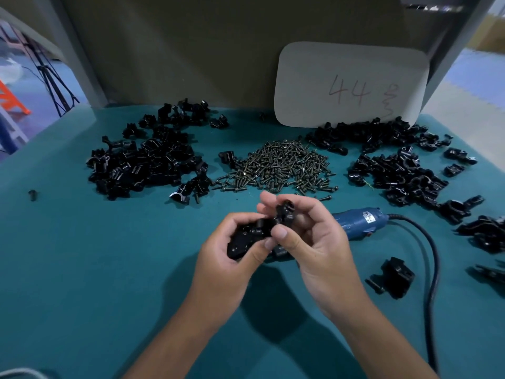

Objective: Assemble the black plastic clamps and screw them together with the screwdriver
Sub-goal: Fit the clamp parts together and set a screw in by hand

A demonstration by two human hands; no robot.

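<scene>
- Two hands: left hand (pixel 232 243) gripping a black clamp piece (pixel 247 236), right hand (pixel 308 233) pinching a second clamp part (pixel 285 212), both touching above the table.
- Two clamp heaps (pixel 147 162), (pixel 396 165); one screw pile (pixel 281 166); one blue screwdriver (pixel 358 221), label probably unreadable.
- "44" on a white card (pixel 349 84).
- Teal table (pixel 82 269).

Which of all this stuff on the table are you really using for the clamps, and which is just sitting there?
For the job:
- clamp pieces, held in the left hand and right hand
- left pile of clamp parts
- right pile of clamp parts
- screws
- blue screwdriver

Just lying about:
- card marked 44
- tripod
- orange object
</scene>
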